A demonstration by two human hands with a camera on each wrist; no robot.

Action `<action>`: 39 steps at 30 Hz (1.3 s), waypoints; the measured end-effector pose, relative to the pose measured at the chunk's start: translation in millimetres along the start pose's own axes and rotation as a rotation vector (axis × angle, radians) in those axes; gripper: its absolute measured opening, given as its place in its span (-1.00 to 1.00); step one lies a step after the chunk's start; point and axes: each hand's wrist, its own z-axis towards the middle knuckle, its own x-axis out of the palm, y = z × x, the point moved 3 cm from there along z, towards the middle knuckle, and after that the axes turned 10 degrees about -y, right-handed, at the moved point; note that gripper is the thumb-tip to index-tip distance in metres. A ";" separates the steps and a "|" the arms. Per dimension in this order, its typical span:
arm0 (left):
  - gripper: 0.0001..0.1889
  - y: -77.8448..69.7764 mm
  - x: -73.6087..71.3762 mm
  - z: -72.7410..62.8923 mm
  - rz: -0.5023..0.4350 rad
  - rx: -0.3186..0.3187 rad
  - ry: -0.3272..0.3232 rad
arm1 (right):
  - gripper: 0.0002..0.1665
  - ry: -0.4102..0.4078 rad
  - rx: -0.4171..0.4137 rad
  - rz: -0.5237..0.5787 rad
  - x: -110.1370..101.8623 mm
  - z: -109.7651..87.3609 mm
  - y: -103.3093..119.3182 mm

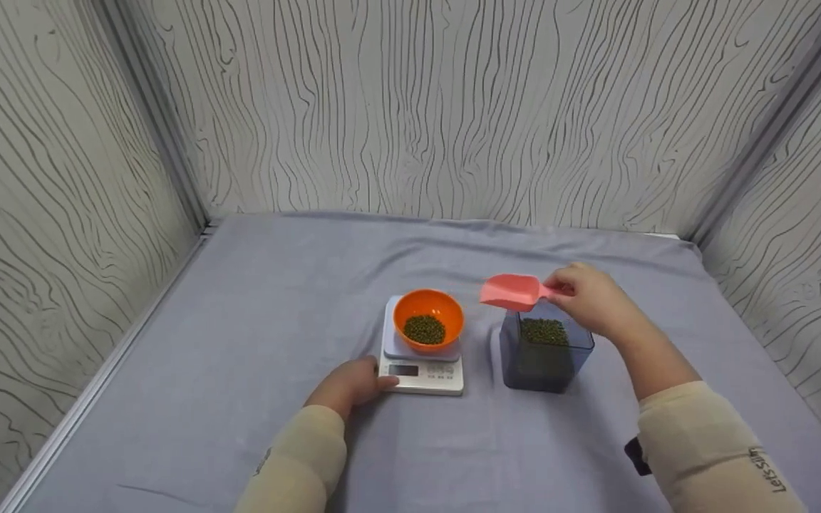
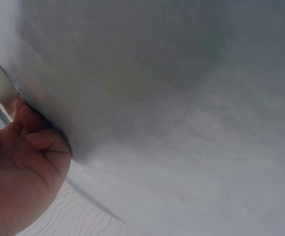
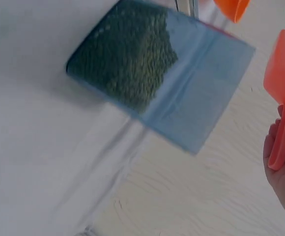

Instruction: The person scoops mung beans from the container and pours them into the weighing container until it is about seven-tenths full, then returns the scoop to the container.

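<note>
A: Head view first: where is everything on the worktop point(image 1: 239, 342)?

B: Near the front edge, about the middle. The right hand point(image 1: 592, 299) grips the handle of a pink scoop point(image 1: 512, 291), fingers curled round it, holding it just above the dark container point(image 1: 546, 353) of green beans point(image 1: 544, 331). The scoop's mouth points left, toward the orange bowl point(image 1: 428, 320) on the white scale point(image 1: 421, 367).

A: And the left hand point(image 1: 350, 383)?

B: It rests against the scale's front left corner, fingers loosely curled and touching the edge; it grips nothing that I can see. The left wrist view shows only cloth and a few bent fingers point(image 2: 44, 140).

A: How would you do this well?

B: My judgement: keep the scoop level over the container, then carry it straight across the short gap, and tip slowly over the bowl's centre. The left hand should steady the scale's body without pressing on the platform, or the reading will be off.

A: Counts?

B: One scoop, one bowl, one scale, one container, two hands. The beans are too many to count; a small heap lies in the bowl, far more in the container
</note>
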 end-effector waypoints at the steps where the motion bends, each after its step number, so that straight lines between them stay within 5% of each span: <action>1: -0.60 0.6 0.4 0.2 0.003 0.001 0.001 | -0.89 0.009 0.000 -0.011 -4.5 -0.4 -3.3; 12: -0.60 1.9 -0.7 0.3 0.010 0.014 -0.010 | -0.92 0.127 -0.082 -0.228 -26.8 -2.6 -18.1; 25: -0.60 1.5 0.0 1.3 -0.004 -0.001 0.011 | -0.93 0.239 -0.210 -0.672 0.8 -10.3 9.6; 31: -0.60 2.4 0.2 1.1 -0.008 0.000 0.002 | -0.93 0.213 -0.245 -0.713 12.4 -10.5 13.8; 39: -0.60 2.3 1.1 1.8 0.003 -0.001 -0.001 | -0.81 0.253 -0.203 -0.602 25.6 -10.4 -2.6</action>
